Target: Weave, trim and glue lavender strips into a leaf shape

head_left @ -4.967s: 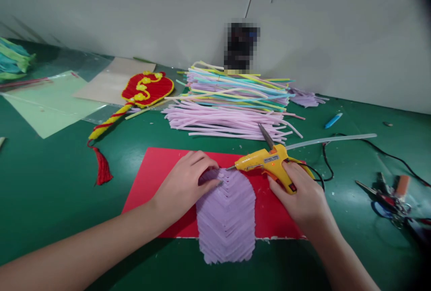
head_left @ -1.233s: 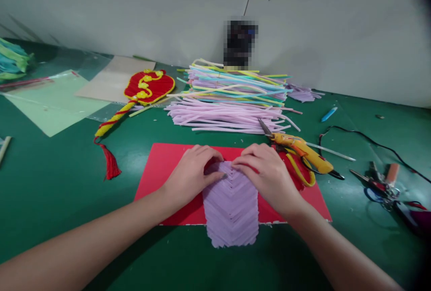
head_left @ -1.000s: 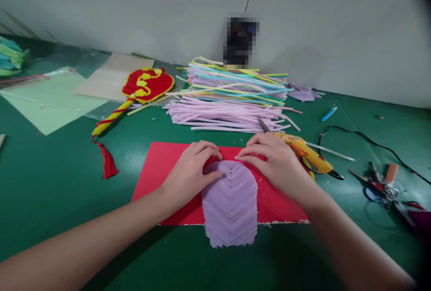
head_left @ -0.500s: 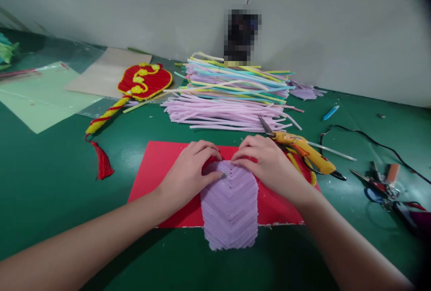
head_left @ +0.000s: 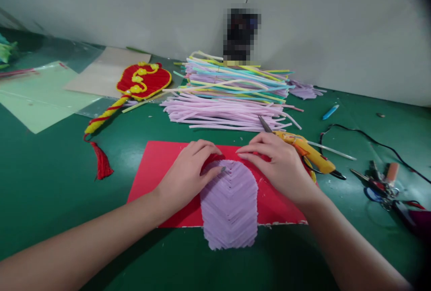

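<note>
A lilac panel of pipe cleaners (head_left: pixel 230 210), laid in a chevron pattern with a rounded top, lies on a red sheet (head_left: pixel 283 205) and overhangs its near edge. My left hand (head_left: pixel 188 165) holds the panel's upper left edge, its thumb on the surface and its fingers curled by the top. Just off the upper right edge, my right hand (head_left: pixel 276 160) hovers over the red sheet with fingers stretched and apart, nothing visible between them. Behind the right hand lies a yellow hot glue gun (head_left: pixel 318 156), partly covered by it.
Lilac pipe cleaners (head_left: pixel 218 111) and a multicoloured bundle (head_left: pixel 235 75) lie behind the sheet, near scissor-like dark tips (head_left: pixel 265 124). To the left rests a red fan (head_left: pixel 148 80) with a tassel (head_left: pixel 103 160). Keys (head_left: pixel 387 194) and a blue pen-like piece (head_left: pixel 330 112) lie right.
My right hand has moved right, away from the panel's top edge, and its fingers have straightened. My left hand stays in place on the panel.
</note>
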`<state>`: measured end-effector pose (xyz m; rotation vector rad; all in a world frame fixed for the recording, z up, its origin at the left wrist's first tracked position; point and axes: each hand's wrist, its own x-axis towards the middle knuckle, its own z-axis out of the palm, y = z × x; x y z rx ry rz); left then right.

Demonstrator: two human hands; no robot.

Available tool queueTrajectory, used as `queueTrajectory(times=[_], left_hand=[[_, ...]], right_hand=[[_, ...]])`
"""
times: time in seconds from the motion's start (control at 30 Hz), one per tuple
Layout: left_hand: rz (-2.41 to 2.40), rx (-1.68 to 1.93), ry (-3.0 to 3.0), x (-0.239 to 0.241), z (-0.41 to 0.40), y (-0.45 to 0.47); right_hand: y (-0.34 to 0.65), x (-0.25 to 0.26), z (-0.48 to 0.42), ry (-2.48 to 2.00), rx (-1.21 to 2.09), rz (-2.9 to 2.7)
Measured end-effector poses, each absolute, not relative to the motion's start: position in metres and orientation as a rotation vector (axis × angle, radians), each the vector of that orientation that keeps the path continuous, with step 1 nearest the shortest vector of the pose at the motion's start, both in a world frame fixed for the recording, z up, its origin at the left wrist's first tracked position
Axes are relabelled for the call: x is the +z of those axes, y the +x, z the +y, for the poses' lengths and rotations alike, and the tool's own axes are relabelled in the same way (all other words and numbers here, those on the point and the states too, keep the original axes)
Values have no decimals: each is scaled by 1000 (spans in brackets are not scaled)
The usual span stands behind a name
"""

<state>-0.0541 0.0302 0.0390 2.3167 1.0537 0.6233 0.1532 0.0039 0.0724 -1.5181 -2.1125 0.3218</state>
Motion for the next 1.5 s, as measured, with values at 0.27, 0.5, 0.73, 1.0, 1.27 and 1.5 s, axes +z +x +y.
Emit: queueTrajectory(times=[0.27,0.5,0.73,1.0,1.27,1.5], left_hand=[[1009,724,2957,40,-5,-49],[1183,523,2916,40,-14,-46],[1204,495,2918,37,-14,-47],[1205,487,2871,36,-13,-48],[1195,493,2895,37,-12,-47],[1203,443,2889,38,-10,-46]], right_hand=[[140,45,-33,-1471,230,-1931],[141,28,-41,-1464,195,-2133],[142,30,-39,-1391,9,-2305],[146,25,-43,-1327,-120,-2284],[146,23,-42,-1327,-68,-2236],[143,30,-38,-1469,231,-2151]])
